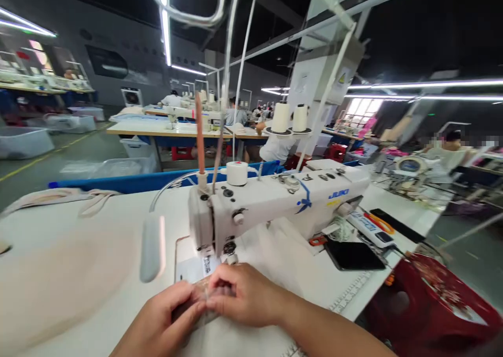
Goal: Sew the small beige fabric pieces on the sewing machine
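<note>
My left hand (167, 312) and my right hand (251, 296) meet just in front of the needle area of a white JUKI sewing machine (271, 197). Both are closed, thumbs and fingers pinching a thin, pale, partly see-through piece of fabric (203, 285). Most of that piece is hidden by my fingers, and motion blurs it. Behind my fingertips lies the metal needle plate (188, 269). The presser foot is largely covered by the machine head and my hands.
Beige cloth (70, 278) spreads over the table's left side, near a grey oblong piece (151, 249). Under the machine arm, at right, lie a black phone (356, 256), a power strip (369, 228) and orange-handled scissors (317, 240). A red bin (432, 315) stands beyond the right edge.
</note>
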Tool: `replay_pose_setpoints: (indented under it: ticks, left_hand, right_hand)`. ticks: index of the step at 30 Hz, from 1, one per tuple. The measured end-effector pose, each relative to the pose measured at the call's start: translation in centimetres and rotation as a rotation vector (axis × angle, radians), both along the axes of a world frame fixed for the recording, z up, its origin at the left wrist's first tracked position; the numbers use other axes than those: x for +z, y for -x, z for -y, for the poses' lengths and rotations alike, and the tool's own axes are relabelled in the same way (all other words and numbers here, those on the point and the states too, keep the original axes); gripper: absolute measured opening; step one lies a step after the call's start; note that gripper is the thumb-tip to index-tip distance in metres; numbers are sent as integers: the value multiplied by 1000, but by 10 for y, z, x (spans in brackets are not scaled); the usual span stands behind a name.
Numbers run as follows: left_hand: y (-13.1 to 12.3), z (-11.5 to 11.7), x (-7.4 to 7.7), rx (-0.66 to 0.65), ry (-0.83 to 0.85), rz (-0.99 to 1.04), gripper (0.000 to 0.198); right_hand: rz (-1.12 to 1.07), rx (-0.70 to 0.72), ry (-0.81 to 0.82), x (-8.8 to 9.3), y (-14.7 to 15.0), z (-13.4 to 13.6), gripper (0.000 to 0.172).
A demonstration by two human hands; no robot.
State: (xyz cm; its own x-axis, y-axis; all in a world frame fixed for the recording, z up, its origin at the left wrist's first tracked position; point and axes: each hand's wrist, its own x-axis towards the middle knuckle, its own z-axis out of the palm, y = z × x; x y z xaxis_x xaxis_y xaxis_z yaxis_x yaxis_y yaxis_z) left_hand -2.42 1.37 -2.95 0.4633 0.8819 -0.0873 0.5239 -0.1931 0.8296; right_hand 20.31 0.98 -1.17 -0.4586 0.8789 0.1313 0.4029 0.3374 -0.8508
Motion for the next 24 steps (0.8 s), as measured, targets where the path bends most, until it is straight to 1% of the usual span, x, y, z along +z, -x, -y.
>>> replay_pose_setpoints:
  ticks: [2,3,6,8,13,17,21,24]
  left_hand:
    - [-6,9,16,14,9,26,45]
    - [-9,12,22,41,7,21,45]
    - [-14,18,32,78,23,15,44]
    - [-15,20,34,92,36,14,43]
    - [-15,21,31,81,50,31,43]
    - [-17,22,32,96,24,36,46]
    - [-18,23,35,62,134,106,45]
    - [-19,24,35,71,152,141,41]
  right_hand:
    - [-11,-11,-3,1,0,4,11]
    - [-9,-13,6,2,1,5,9]
    - [-8,-17,35,3,2,9,9]
    - [-22,-14,40,3,3,10,10]
    - [-59,-31,29,1,7,10,3]
    - [-111,-46,67,1,8,12,5]
    - [-111,-55,57,3,8,13,7]
    - [-107,-67,35,4,8,14,7]
